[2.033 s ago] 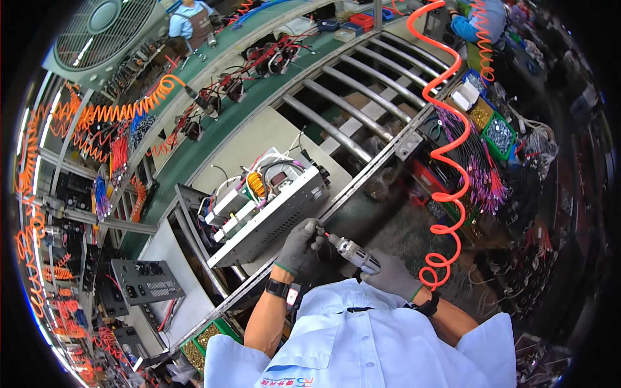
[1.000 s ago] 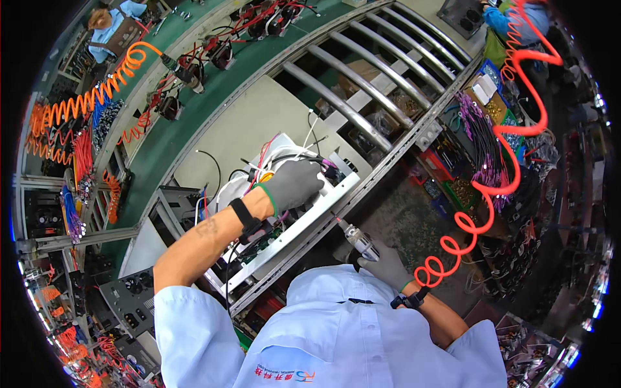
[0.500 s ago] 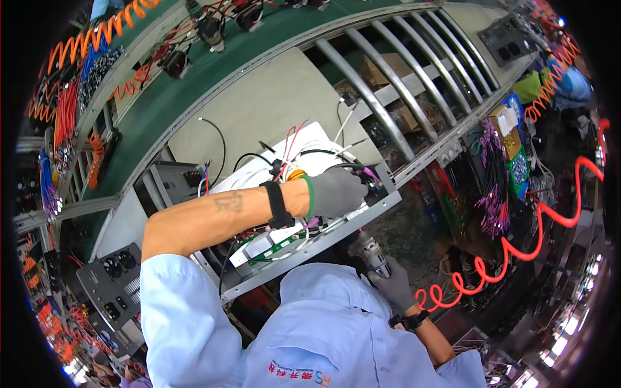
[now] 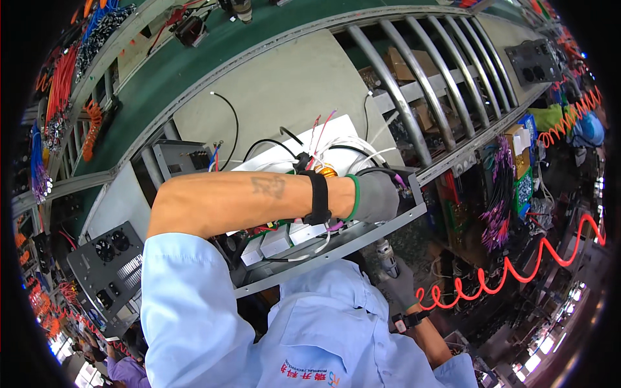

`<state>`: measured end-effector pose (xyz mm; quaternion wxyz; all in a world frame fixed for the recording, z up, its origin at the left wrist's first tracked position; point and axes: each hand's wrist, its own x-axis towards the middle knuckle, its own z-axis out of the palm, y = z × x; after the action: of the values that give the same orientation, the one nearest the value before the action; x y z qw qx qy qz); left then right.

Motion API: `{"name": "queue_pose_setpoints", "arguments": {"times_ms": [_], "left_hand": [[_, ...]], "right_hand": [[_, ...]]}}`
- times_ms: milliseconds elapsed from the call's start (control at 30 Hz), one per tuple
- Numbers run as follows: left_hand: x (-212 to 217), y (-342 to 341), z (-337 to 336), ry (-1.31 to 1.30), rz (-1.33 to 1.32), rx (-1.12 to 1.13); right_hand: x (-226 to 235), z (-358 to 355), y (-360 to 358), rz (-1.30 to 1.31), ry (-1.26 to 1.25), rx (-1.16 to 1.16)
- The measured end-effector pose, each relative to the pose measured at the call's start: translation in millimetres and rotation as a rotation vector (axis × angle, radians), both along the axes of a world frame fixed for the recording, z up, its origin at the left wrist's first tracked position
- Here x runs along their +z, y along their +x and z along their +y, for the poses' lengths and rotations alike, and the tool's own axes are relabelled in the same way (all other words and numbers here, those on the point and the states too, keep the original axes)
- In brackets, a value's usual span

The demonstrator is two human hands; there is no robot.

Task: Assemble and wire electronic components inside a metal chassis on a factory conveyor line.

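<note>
In a grey glove with a green cuff, my left hand (image 4: 375, 199) reaches across to the right end of an open grey metal chassis (image 4: 336, 249). Its back faces up and its fingers are hidden from view against the corner. Beneath that forearm lie a bundle of white wires (image 4: 346, 145), a yellow-orange coil (image 4: 328, 171) and light-coloured blocks (image 4: 276, 241). My right hand (image 4: 400, 283), gloved too, is closed around a pneumatic screwdriver (image 4: 387, 260) just outside the chassis's near wall, its tip pointing up toward that wall.
A red coiled air hose (image 4: 511, 275) runs off to the right. Metal rollers (image 4: 414, 84) lie beyond the chassis, beside a pale board (image 4: 272, 90). Purple-ended wires (image 4: 497, 194) hang near parts bins (image 4: 522, 161). Another dark grey chassis (image 4: 110, 271) stands at the left.
The view has shifted, so the bench and chassis sit differently in the picture. My left hand stays at the chassis's right end, and my right hand still holds the screwdriver near the near wall.
</note>
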<state>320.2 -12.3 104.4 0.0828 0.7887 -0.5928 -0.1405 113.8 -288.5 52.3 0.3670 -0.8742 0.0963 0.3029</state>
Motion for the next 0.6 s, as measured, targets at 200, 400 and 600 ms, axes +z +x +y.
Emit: {"name": "queue_pose_setpoints", "arguments": {"times_ms": [200,400,600], "left_hand": [[-1.9,-2.4,3.4,0.018,0.142,0.030],[-9.7,-6.5,6.3,-0.028,0.146,0.024],[-23.2,-9.3,-2.1,-0.060,0.117,0.021]], "right_hand": [[8.5,9.6,2.7,0.017,0.014,-0.035],[4.7,3.8,3.2,0.049,0.008,-0.042],[4.6,2.5,6.2,0.129,0.000,-0.061]]}}
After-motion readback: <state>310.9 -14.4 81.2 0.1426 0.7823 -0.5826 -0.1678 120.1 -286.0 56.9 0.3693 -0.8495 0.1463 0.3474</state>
